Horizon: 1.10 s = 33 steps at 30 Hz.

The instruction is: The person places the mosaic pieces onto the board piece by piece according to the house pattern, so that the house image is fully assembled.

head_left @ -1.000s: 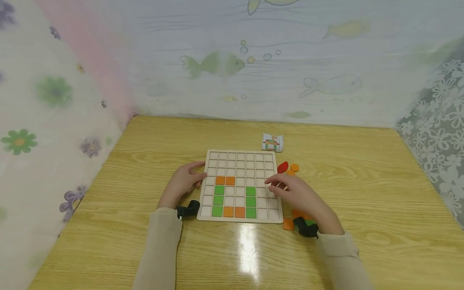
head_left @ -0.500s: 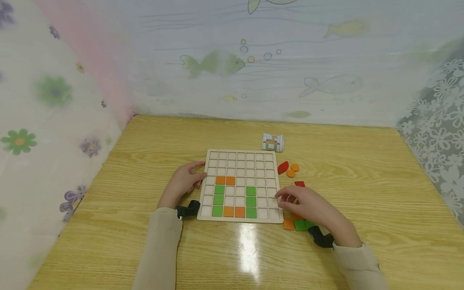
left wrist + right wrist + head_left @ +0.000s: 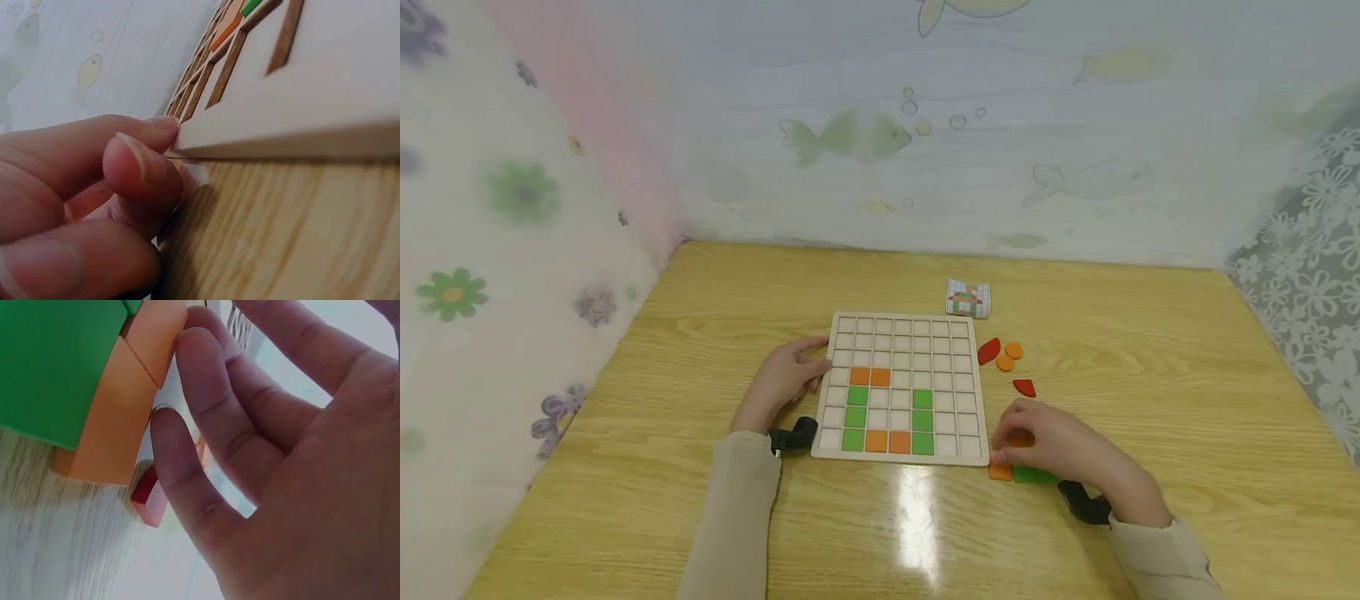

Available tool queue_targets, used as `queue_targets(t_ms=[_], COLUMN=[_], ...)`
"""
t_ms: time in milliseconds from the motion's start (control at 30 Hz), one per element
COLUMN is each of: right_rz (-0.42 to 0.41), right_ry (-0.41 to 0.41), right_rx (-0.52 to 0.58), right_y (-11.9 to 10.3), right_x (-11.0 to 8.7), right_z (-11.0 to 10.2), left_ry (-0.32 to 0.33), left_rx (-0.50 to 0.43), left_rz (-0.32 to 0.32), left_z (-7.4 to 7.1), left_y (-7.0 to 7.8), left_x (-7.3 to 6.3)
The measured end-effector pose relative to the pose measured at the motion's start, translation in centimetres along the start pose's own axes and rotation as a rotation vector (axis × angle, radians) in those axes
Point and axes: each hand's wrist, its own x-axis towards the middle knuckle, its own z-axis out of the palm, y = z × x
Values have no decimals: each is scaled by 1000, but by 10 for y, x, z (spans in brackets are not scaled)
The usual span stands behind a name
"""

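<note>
A wooden grid board (image 3: 902, 461) lies on the table with green square tiles (image 3: 922, 421) and orange square tiles (image 3: 887, 442) set in its cells. My left hand (image 3: 778, 379) is at the board's left edge, a fingertip touching the rim in the left wrist view (image 3: 165, 122). To the right of the board's near corner, my right hand (image 3: 1048, 437) is low over loose tiles, its fingers slightly bent and nothing held in them. Its fingertips are right beside orange tiles (image 3: 115, 419) in the right wrist view, with a green tile (image 3: 50, 362) overlapping these. The hand partly hides the loose tiles in the head view.
Two orange discs (image 3: 1013, 351) and a red leaf-shaped piece (image 3: 989, 352) lie right of the board. A red quarter-round piece (image 3: 1024, 387) sits nearer my right hand. Behind the board is a small printed pattern card (image 3: 967, 298). Patterned sheets (image 3: 850, 192) border the table.
My right hand has moved from over the board's right side, right and toward me, to the loose tiles. This uncovered the red quarter-round piece and an orange disc. The left hand stays at the rim.
</note>
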Motion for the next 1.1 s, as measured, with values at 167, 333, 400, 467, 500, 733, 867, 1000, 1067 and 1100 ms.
queue_targets(t_ms=[167,333,400,467,500,733,867,1000,1067,1100], right_rz=[-18,-41,-28,-18,-17,-39,-64,-56,-33,-21], right_ry=[-3,-4,1,8,12,31,62,86,108,121], right_rx=[-14,-125,-161,-170,-168,-123,-103,-105,-117,-126], right_y=[-1,-4,-5,-6,-6,-5,-4,-3,-3,-3], right_x=[0,1,1,1,2,4,6,7,8,9], right_z=[4,9,10,11,11,11,12,12,11,11], left_ry=[6,8,6,2,1,0,7,7,7,8], left_rx=[-5,2,3,11,16,11,18,27,35,35], left_rz=[17,29,28,34,36,29,35,39,43,43], left_z=[0,0,0,0,0,0,0,1,1,2], left_y=[-3,-4,-3,-3,-3,-2,-3,-3,-3,-3], left_x=[1,1,1,1,1,0,1,2,2,2])
